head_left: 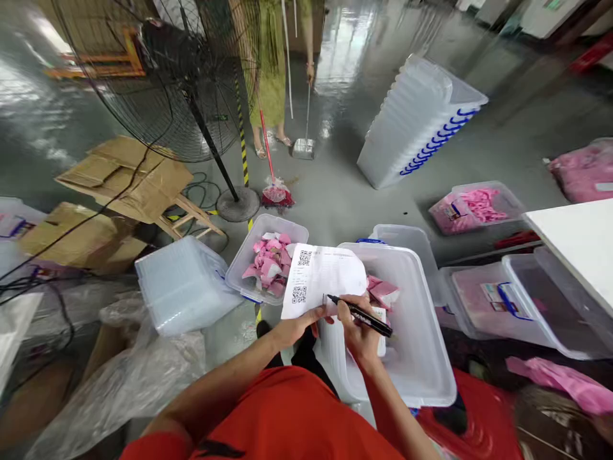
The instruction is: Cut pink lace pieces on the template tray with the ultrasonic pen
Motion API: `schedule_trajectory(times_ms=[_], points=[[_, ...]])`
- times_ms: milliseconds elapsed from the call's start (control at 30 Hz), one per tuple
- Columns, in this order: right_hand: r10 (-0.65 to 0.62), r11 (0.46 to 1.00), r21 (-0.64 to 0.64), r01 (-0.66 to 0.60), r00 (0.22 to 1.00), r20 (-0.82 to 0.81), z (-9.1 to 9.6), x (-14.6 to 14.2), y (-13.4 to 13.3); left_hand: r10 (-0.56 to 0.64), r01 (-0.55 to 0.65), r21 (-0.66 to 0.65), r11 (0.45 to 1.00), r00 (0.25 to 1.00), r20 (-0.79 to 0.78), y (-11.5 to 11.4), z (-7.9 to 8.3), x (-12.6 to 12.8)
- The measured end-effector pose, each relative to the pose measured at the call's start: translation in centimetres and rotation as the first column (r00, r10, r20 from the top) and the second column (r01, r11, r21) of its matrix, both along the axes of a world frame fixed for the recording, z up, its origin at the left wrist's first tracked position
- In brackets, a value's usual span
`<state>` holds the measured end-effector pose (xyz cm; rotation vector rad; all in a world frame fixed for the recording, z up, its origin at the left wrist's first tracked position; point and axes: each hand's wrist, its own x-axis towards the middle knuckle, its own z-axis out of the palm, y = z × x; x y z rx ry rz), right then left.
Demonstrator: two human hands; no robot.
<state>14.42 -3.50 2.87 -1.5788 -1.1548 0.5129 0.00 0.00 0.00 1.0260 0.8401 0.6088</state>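
Over the clear plastic bin (421, 358) the left hand (297, 328) pinches the QR-code sheet (325, 275) by its lower edge, grip shut, while the right hand (360, 335) has its grip closed round a black marker (363, 315), tip on the paper; no handwriting shows, so the marking seems barely begun.

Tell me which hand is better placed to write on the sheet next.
Right, most likely. The right hand holds the marker with its tip at the sheet's lower edge. The left hand pinches the sheet's bottom edge, holding it up over the bin, so it is occupied.
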Motion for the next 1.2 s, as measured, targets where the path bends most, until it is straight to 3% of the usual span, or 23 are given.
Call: schedule_trajectory(times_ms=[333, 567, 833, 1000, 1100, 1200], points=[[0.018, 0.999, -0.048, -0.018, 1.0, -0.008, -0.4, -0.2, -0.2, 0.041, -0.04, -0.019, 0.999, 0.998, 0.058, 0.3, 1.0, 0.4], [0.033, 0.998, -0.055, -0.038, 0.996, -0.08, -0.7, -0.3, -0.1, 0.055, -0.053, -0.02, 0.998, 0.994, 0.094, 0.6, 0.6, 0.2], [-0.027, 0.997, -0.078, 0.006, 0.963, -0.268, -0.9, -0.5, 0.2, 0.024, -0.022, -0.019, 1.0, 0.995, 0.098, 1.1, 0.8, 0.0], [-0.15, 0.989, -0.058, 0.139, 0.866, -0.478, -0.5, -0.1, 1.1, 0.114, -0.097, -0.131, 0.987, 0.985, 0.127, 1.3, -0.2, -0.6], [-0.243, 0.963, -0.046, 0.265, 0.785, -0.569, -0.6, 1.2, 1.6, 0.283, -0.252, -0.295, 0.921, 0.957, 0.063, 1.6, -2.4, -1.3], [-0.321, 0.942, -0.136, 0.305, 0.712, -0.624, -1.4, 2.6, 1.5, 0.472, -0.457, -0.454, 0.765, 0.877, -0.089, 2.5, -6.1, -2.2]])
